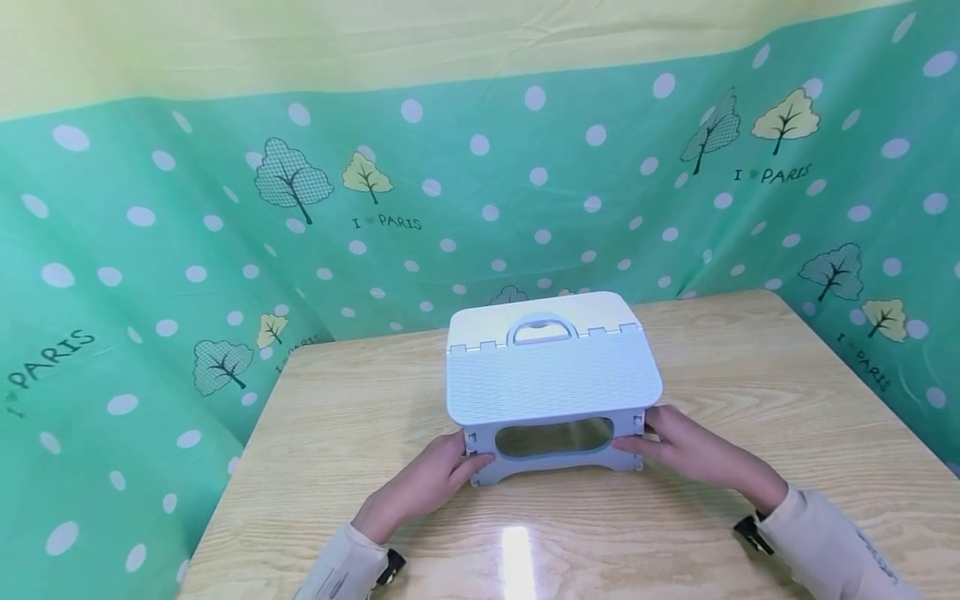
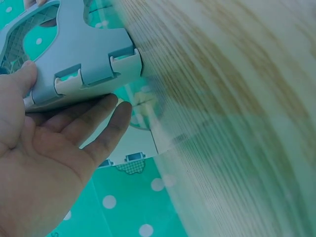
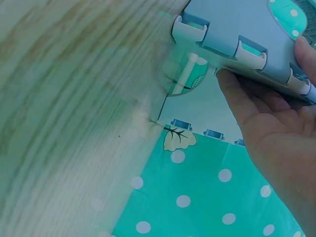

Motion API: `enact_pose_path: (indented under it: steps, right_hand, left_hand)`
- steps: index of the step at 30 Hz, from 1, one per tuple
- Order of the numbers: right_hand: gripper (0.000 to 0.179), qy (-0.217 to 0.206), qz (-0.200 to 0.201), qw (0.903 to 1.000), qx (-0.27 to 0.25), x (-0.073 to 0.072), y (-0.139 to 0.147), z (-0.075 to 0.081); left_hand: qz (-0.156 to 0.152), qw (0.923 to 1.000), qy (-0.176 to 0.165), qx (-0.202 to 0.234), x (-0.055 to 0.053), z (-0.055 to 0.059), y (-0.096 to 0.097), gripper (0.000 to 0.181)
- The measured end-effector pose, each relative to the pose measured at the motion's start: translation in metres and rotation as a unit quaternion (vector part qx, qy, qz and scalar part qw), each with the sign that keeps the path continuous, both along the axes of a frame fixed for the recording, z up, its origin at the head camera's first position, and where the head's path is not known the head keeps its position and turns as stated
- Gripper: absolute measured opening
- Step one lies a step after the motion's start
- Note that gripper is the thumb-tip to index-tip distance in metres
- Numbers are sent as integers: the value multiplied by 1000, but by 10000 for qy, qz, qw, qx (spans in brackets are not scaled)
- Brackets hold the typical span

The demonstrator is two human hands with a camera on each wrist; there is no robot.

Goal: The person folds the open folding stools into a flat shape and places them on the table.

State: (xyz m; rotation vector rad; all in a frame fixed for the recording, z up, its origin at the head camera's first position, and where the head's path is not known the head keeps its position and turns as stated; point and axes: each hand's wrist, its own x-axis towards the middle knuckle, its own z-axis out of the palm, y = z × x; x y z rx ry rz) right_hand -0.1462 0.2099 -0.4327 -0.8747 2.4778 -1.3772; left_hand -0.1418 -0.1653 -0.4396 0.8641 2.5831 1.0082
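Note:
A folding step stool (image 1: 551,379), light blue and white with a hinged textured top and a carry handle (image 1: 542,327), stands upright with its legs spread. My left hand (image 1: 429,481) grips the near left corner of the front leg panel (image 2: 94,47), thumb on the front face and fingers behind it. At the opposite corner my right hand (image 1: 693,450) holds the same panel, its thumb in front and fingers around the side. Both wrist views show the hinge tabs along the panel's edges. The white side panel (image 3: 207,111) stretches away behind the fingers.
Under the stool lies a wood-grain table (image 1: 360,400), with a bright light reflection near its front. A green curtain (image 1: 465,200) with white dots and printed trees hangs behind and along both sides of the table.

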Motion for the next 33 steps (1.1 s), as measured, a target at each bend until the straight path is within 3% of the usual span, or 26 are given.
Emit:
enact_pose_path:
  steps: [18, 27, 33]
  right_hand:
    - [71, 85, 158, 9997, -149, -2, 2, -2]
    - [70, -176, 226, 9994, -200, -2, 3, -3]
    - [69, -131, 212, 9995, -186, -2, 4, -3]
  left_hand:
    - [3, 10000, -69, 67, -1, -2, -1, 53]
    - [-69, 9999, -78, 67, 1, -2, -1, 49]
    - [-130, 9999, -9, 89, 1, -3, 0, 49]
